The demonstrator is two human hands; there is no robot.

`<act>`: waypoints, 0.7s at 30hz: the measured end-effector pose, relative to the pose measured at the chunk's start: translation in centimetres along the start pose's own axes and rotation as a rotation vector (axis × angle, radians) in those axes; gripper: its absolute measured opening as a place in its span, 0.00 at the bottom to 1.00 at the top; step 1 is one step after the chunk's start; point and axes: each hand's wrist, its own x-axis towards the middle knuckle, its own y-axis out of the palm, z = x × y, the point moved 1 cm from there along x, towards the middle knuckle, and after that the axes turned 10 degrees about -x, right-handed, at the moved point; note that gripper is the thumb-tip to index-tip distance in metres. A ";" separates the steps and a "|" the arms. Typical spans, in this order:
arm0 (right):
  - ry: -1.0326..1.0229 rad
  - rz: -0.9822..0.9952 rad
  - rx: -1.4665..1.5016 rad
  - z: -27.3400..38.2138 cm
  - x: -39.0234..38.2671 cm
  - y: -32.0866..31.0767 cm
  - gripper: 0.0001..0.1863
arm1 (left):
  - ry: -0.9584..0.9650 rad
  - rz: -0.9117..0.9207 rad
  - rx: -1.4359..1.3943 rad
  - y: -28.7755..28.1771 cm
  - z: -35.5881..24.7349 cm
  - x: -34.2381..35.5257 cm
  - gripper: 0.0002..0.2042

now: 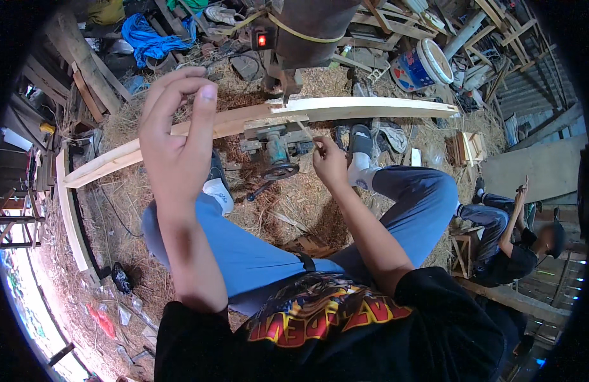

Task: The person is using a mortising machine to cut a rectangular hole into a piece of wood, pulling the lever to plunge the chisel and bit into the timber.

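Pale wood board (371,109) here, long one, lying crosswise right below the machine (310,35). Left hand (176,137) is up in front of it, thumb and loosely bent fingers spread apart. Right hand (332,164) has a thin stick (305,130) pinched in its fingertips, near the handwheel (280,171).

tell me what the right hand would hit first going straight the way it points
Probably the long pale wooden beam, ahead of the thin stick in the right hand, though depth is hard to judge from this view.
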 end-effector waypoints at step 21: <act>-0.310 0.052 -0.592 6.1 5.8 -0.4 0.09 | -0.085 -0.012 0.040 -2.6 1.3 -2.0 0.07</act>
